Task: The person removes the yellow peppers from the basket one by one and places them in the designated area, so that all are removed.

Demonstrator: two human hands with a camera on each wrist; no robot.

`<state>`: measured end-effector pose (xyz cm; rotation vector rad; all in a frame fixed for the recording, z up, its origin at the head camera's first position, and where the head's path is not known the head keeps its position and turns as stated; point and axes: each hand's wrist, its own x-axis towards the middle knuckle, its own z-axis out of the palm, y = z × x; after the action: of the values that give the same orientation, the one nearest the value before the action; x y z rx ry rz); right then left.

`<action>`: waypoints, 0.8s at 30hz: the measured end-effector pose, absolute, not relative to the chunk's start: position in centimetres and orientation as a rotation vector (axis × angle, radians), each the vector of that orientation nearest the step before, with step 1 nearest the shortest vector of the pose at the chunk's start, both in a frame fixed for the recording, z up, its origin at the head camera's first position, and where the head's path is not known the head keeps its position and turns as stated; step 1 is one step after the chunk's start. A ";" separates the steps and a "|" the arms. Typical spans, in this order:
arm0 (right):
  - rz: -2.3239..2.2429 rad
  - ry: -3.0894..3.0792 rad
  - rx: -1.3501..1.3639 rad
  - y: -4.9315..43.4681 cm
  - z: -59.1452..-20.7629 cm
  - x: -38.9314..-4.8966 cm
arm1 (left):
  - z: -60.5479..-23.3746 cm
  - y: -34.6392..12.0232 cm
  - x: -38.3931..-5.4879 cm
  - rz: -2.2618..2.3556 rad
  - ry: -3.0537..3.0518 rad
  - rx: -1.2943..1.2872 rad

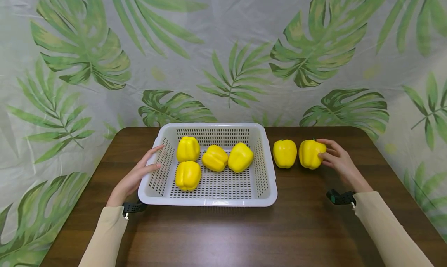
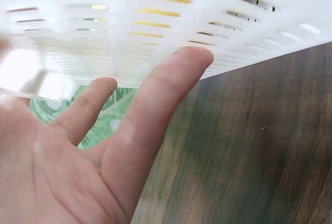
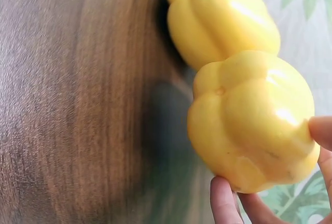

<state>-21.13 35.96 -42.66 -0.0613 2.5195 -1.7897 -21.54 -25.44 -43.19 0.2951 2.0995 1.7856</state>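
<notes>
Yellow bell pepper (image 1: 309,155): held by the right hand (image 1: 338,160) — fingers (image 3: 223,200) curved around it, parted to its width — at the right side of the counter (image 1: 223,236), just beside a second pepper (image 1: 284,154). Expect a light, firm body with smooth, possibly slippery skin; grasp across the broad sides. Left hand (image 1: 137,174): fingers spread and extended at the left wall of the white slotted basket (image 1: 209,202), which contains four bell peppers (image 1: 241,158). No brand, label or writing is legible.
</notes>
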 end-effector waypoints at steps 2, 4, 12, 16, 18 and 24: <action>-1.777 2.522 -0.041 35.9 -42.9 -21.2 | -43.2 -25.4 -21.6 1.781 2.105 0.295; -1.764 2.525 -0.028 35.9 -43.1 -21.4 | -43.2 -25.4 -21.6 1.780 2.106 0.296; -1.724 2.524 -0.024 35.6 -43.5 -21.8 | -43.2 -25.5 -21.6 1.779 2.107 0.296; -1.703 2.529 -0.029 35.4 -43.5 -21.9 | -43.2 -25.4 -21.6 1.780 2.106 0.294; -1.695 2.528 -0.038 35.3 -43.5 -22.0 | -43.1 -25.4 -21.6 1.781 2.104 0.293; -1.693 2.533 -0.063 35.3 -43.4 -22.1 | -43.1 -25.4 -21.6 1.787 2.097 0.286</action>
<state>-22.13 35.26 -43.44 -0.0626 2.5326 -1.6925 -21.59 -25.43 -43.12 0.2865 2.0971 1.7869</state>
